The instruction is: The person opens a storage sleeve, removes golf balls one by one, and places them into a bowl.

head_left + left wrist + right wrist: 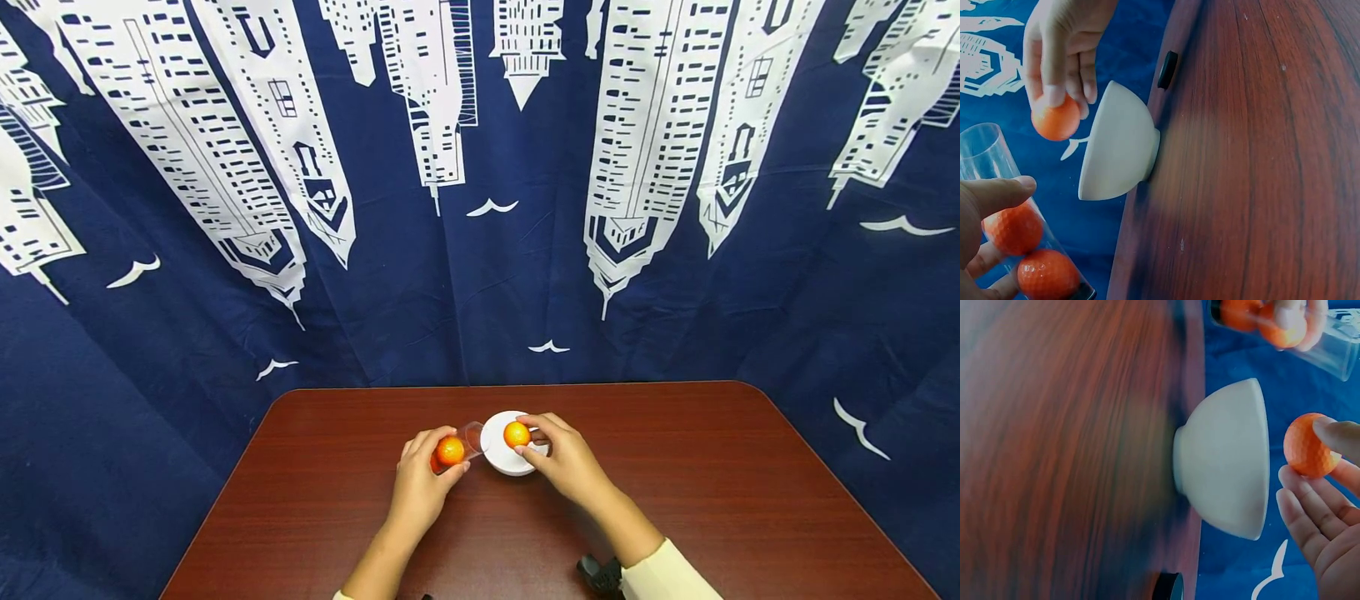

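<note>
My left hand (424, 479) grips a clear plastic tube (471, 435), tilted with its mouth toward the bowl. Two orange golf balls show inside, the upper ball (1016, 229) and the lower ball (1049, 275), at the dark end. Between thumb and fingertips, my right hand (570, 462) pinches another orange golf ball (1310, 445). That ball hangs over the white bowl (498, 454), just above its rim. The bowl stands upright on the table, and its inside is partly covered by the right hand and ball in the head view.
The reddish-brown wooden table (675, 467) carries the bowl near its far side. A small black disc (1168, 70) lies on the tabletop beyond the bowl, toward the right hand. Behind the table hangs a navy cloth (510, 275) printed with white buildings and birds.
</note>
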`<action>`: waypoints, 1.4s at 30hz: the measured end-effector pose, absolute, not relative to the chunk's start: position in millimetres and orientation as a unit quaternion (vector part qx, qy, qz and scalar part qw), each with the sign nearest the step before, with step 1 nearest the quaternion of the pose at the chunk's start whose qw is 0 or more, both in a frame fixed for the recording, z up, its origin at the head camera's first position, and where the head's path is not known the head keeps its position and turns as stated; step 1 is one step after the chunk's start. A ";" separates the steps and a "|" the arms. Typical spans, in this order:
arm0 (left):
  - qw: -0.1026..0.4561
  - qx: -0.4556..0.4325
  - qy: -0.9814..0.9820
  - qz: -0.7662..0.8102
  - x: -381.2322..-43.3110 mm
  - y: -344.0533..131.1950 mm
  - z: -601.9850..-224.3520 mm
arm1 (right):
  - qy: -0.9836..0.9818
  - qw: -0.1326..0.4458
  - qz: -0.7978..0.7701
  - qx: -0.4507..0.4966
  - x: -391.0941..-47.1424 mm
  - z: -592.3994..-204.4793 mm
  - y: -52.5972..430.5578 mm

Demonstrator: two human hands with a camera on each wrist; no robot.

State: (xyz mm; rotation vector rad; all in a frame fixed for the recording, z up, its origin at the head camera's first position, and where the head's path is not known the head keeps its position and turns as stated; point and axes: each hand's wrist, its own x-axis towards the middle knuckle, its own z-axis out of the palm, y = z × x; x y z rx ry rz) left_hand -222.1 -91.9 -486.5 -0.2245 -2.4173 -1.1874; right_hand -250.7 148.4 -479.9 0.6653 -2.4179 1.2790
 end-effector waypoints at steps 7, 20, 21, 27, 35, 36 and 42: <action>0.210 -0.074 -0.869 -0.442 -222.4 -93.6 -487.6 | -0.886 0.160 0.349 0.259 -261.2 -481.8 144.5; 0.197 -0.063 -0.868 -0.452 -224.1 -94.2 -486.7 | -0.924 0.153 0.200 0.287 -269.7 -480.5 136.0; 0.197 -0.063 -0.867 -0.453 -224.1 -94.2 -486.6 | -0.926 0.149 0.192 0.288 -270.2 -480.0 135.3; 0.196 -0.062 -0.866 -0.456 -224.0 -95.0 -487.0 | -0.932 0.130 0.164 0.297 -273.8 -479.4 130.8; 0.194 -0.065 -0.864 -0.461 -223.1 -94.5 -484.8 | -0.935 0.114 0.154 0.300 -278.4 -480.6 128.4; 0.195 -0.065 -0.863 -0.462 -223.0 -94.4 -484.5 | -0.935 0.113 0.153 0.300 -278.7 -480.6 128.2; 0.195 -0.064 -0.863 -0.462 -222.9 -94.1 -483.6 | -0.936 0.113 0.152 0.297 -278.6 -480.2 127.8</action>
